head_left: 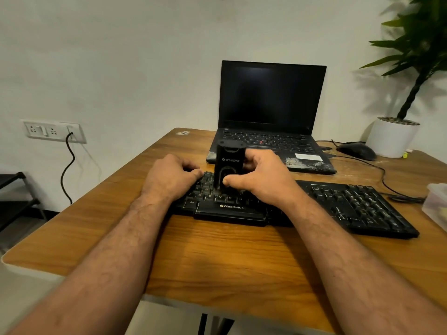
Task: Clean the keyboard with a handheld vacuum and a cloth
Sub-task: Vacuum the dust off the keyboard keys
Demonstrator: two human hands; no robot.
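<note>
A black keyboard (348, 204) lies across the wooden table (229, 257). A black handheld vacuum (228, 160) stands upright on the keys left of the keyboard's middle. My right hand (263, 177) grips the vacuum from the right, thumb across its front. My left hand (171, 175) rests on the keyboard's left end with fingers curled down over the far edge, hiding those keys. No cloth is visible.
An open black laptop (271, 112) stands behind the keyboard. A black mouse (356, 151) and a white plant pot (391, 139) sit at the back right. A clear plastic box (436, 204) is at the right edge. A cable (377, 165) runs behind the keyboard.
</note>
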